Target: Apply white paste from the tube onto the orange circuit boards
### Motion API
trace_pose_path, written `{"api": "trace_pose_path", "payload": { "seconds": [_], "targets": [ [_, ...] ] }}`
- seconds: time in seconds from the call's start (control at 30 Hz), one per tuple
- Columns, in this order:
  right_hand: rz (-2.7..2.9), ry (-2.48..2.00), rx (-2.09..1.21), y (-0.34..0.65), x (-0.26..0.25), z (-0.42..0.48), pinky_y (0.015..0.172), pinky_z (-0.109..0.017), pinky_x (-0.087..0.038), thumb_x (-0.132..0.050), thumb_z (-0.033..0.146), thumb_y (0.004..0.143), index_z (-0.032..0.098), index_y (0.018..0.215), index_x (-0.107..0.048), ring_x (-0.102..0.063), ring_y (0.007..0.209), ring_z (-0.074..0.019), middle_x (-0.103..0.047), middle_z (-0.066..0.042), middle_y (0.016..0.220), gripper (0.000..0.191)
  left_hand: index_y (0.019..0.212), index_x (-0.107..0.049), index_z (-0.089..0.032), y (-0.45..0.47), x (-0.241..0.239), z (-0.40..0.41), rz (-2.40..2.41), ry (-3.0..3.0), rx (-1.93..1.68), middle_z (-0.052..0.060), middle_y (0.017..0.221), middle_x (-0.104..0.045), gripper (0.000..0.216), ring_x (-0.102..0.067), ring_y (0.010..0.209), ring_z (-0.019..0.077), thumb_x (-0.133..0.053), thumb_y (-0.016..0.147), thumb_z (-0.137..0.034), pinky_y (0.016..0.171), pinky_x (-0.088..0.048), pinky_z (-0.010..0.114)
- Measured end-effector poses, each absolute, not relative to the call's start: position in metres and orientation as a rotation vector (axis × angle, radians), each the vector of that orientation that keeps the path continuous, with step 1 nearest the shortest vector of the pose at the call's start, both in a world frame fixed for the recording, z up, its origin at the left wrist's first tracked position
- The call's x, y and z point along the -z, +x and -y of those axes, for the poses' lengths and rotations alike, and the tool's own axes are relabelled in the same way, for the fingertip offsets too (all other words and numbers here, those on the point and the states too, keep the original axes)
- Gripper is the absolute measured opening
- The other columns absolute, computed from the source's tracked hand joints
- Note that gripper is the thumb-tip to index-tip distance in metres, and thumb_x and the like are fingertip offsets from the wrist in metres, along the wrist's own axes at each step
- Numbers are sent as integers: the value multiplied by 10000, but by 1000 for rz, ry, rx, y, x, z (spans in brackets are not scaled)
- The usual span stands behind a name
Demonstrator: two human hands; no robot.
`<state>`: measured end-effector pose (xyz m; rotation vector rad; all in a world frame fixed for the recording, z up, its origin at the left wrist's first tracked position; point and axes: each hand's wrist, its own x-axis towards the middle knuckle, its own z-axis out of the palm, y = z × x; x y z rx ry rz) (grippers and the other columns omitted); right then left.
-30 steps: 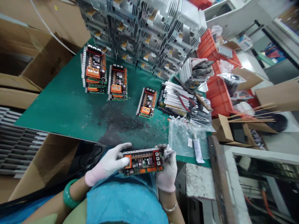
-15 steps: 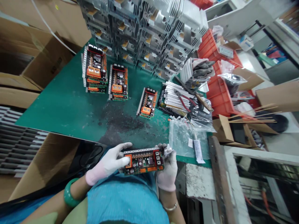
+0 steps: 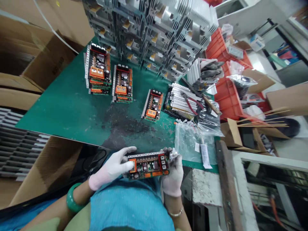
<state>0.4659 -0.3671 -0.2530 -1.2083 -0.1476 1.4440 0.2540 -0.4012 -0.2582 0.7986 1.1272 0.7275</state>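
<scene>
Both my hands wear white gloves and hold one circuit board [image 3: 149, 166] just in front of my body, near the table's front edge. My left hand [image 3: 117, 166] grips its left end, thumb on the orange terminal block. At the other end, my right hand [image 3: 175, 173] is closed around the board beside its black-and-red terminal block. A small crumpled whitish piece [image 3: 173, 154] shows at the right fingers; whether it is held or part of the glove I cannot tell. Similar boards lie beyond: a tall stack [image 3: 98, 69], a lower stack [image 3: 122, 83] and a small stack [image 3: 152, 105].
Finned metal heatsinks [image 3: 154, 38] are piled along the back of the green table [image 3: 67, 112]. To the right lie red-handled pliers [image 3: 190, 103] on metal strips, a clear plastic bag [image 3: 186, 141] and a white tube [image 3: 205, 156]. Red crates [image 3: 228, 89] stand beyond, a cardboard box [image 3: 45, 61] at left.
The view has shifted very slightly. My hands and the circuit board stay in nearly the same position, with the same hold.
</scene>
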Motion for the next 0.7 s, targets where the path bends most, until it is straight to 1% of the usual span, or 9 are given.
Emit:
{"api": "trace_pose_path", "payload": {
  "seconds": [0.23,0.37,0.5,0.7],
  "targets": [
    [185,-1239,-1423,466,255,367,919,-374,-475,-619,593,782,268,916,-679,-655,942,-175,-720,33,946,357,1361,-371,-128,255,257,403,-1126,802,-735,-24,674,-550,767,-525,535,112,-663,755,-497,471,-415,199],
    [178,-1241,-1416,466,255,367,907,-377,-485,-639,587,769,259,908,-681,-658,927,-178,-719,27,935,359,1373,-358,-136,255,260,404,-1132,789,-731,-32,665,-544,757,-505,503,102,-661,764,-469,463,-416,204],
    [166,-1238,-1396,465,255,367,909,-378,-483,-628,581,780,260,907,-680,-659,919,-176,-719,29,925,349,1374,-356,-138,254,263,405,-1133,799,-727,-17,700,-569,744,-530,531,110,-654,769,-454,473,-424,203],
    [190,-1252,-1394,466,256,367,899,-386,-493,-630,572,782,256,902,-680,-660,929,-182,-722,21,936,342,1367,-369,-133,254,262,403,-1139,806,-724,-28,675,-556,745,-521,520,107,-654,761,-459,466,-420,199]
  ]
}}
